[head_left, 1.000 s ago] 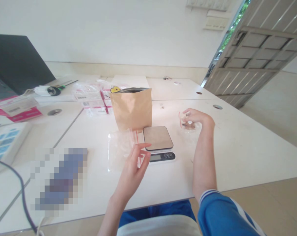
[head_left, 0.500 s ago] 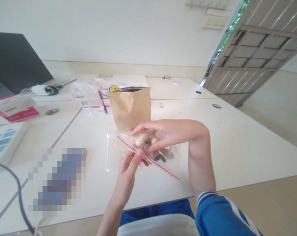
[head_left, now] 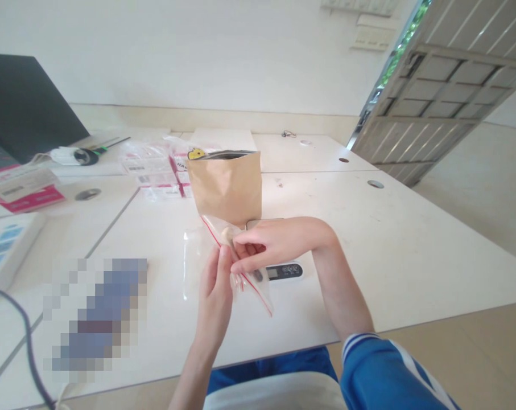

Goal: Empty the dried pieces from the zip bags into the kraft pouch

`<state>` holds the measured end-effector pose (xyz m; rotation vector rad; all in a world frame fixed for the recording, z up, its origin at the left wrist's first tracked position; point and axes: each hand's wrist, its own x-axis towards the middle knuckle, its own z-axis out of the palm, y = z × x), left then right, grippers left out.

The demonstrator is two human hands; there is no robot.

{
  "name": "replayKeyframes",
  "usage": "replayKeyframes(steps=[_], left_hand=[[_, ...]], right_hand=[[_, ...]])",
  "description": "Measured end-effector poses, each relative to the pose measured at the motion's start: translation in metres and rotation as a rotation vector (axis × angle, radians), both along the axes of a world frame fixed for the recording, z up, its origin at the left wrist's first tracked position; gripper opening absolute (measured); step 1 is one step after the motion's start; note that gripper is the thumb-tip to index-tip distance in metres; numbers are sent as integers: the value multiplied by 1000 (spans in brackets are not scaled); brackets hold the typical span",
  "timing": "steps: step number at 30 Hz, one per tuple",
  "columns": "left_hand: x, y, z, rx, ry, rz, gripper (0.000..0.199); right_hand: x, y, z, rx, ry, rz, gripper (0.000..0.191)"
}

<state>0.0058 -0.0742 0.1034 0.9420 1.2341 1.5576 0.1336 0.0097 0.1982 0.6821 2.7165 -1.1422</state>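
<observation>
My left hand (head_left: 217,279) pinches the edge of a clear zip bag (head_left: 264,293) with a red seal line, thumb on top. My right hand (head_left: 272,242) has curled fingers pressed on the same bag from the other side. Pale and dark pieces show through the plastic, partly covered by my fingers; their kind is unclear. Below my right hand lies a small digital scale (head_left: 285,271) with a dark button panel, the rest of it covered by my hand. Just behind stands an open brown paper bag (head_left: 226,191). Another clear plastic bag (head_left: 193,262) lies flat to the left.
Pink-and-white boxes (head_left: 153,171) in plastic stand at the back left, near a dark monitor (head_left: 25,108). A pixelated blue object (head_left: 106,313) and a cable (head_left: 25,324) lie on the left. The white table (head_left: 411,245) extends right, toward a metal door (head_left: 445,85).
My right hand has gone from spread over the bag to curled fingers. The bag has shifted left and narrowed, uncovering the scale.
</observation>
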Motion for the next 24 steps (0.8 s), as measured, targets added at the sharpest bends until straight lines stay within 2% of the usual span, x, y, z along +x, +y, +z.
replayKeyframes(steps=[5, 11, 19, 22, 24], left_hand=[[-1, -2, 0, -32, 4, 57, 47], [-6, -3, -2, 3, 96, -23, 45], [-6, -1, 6, 83, 177, -119, 37], [-8, -1, 6, 86, 207, -118, 34], [-11, -1, 5, 93, 232, -83, 34]], right_hand=[[-10, 0, -1, 66, -13, 25, 36], [-9, 0, 2, -2, 10, 133, 32], [-7, 1, 0, -46, 22, 132, 33], [-9, 4, -3, -43, 66, 122, 33], [-8, 11, -6, 21, 115, 71, 29]])
